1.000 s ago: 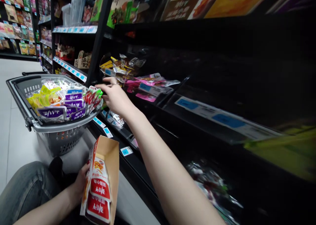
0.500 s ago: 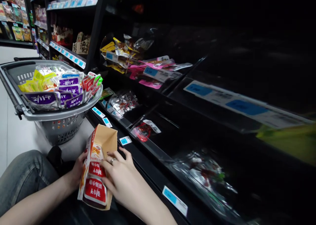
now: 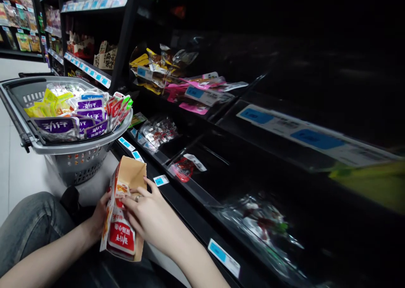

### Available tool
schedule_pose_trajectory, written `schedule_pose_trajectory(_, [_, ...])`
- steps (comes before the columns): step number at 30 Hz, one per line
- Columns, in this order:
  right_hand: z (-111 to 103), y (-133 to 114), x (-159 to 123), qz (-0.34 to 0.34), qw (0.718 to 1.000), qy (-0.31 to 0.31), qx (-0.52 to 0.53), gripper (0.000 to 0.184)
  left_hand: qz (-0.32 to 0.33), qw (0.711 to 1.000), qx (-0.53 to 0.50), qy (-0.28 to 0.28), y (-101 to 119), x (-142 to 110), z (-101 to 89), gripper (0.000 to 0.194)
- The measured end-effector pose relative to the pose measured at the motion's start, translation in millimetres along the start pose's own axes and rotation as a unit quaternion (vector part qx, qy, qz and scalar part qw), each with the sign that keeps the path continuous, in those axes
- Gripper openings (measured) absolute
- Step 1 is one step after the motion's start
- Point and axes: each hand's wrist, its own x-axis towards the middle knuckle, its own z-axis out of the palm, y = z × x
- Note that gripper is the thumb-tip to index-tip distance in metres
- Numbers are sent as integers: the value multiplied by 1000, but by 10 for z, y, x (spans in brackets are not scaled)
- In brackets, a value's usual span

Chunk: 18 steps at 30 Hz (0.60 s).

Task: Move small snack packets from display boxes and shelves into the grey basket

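An open cardboard box (image 3: pixel 130 168) with red-and-white printing is tilted over my lap. Red snack packets (image 3: pixel 122 236) stand in a row inside it, and its far end shows bare brown card. My left hand (image 3: pixel 100 215) is closed on the box's left wall, its fingertips at the rim. Over the box's right side reaches my right hand (image 3: pixel 147 210), wearing a ring. Its fingers bend down into the box and grip a snack packet in the middle of the row. The fingertips are partly hidden among the packets.
A grey shopping basket (image 3: pixel 71 148) filled with purple, yellow and red packets stands on the floor at left. Dark shelves (image 3: pixel 186 199) run along the right, with price tags (image 3: pixel 224 257) on the edge. A red packet (image 3: pixel 186 168) and several bagged snacks lie in the bins.
My right hand has shifted slightly left and deeper into the box. A packet behind the front one has tilted, showing more of its face. The box has risen a little.
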Motion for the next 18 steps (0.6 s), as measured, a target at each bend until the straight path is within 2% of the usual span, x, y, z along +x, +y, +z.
schedule_pose_trajectory(2, [-117,60,65,10,1000,21,-13,19,8,1000,-5,6,-8,7,-11,33])
schedule_pose_trajectory(7, [-402,292,207,84,989,114,33,22,-86,996,12,27,-10,-1,-64,49])
schedule_pose_trajectory(12, [-426,456,152,125,951,228,166,20,-92,993,56,51,24,-47,7,56])
schedule_pose_trajectory(14, [-403,499,116,136,938,244,205,19,-89,992,73,51,26,-65,44,55])
schedule_pose_trajectory(18, [-389,562,75,119,931,219,265,19,-101,988,112,16,14,-66,24,65])
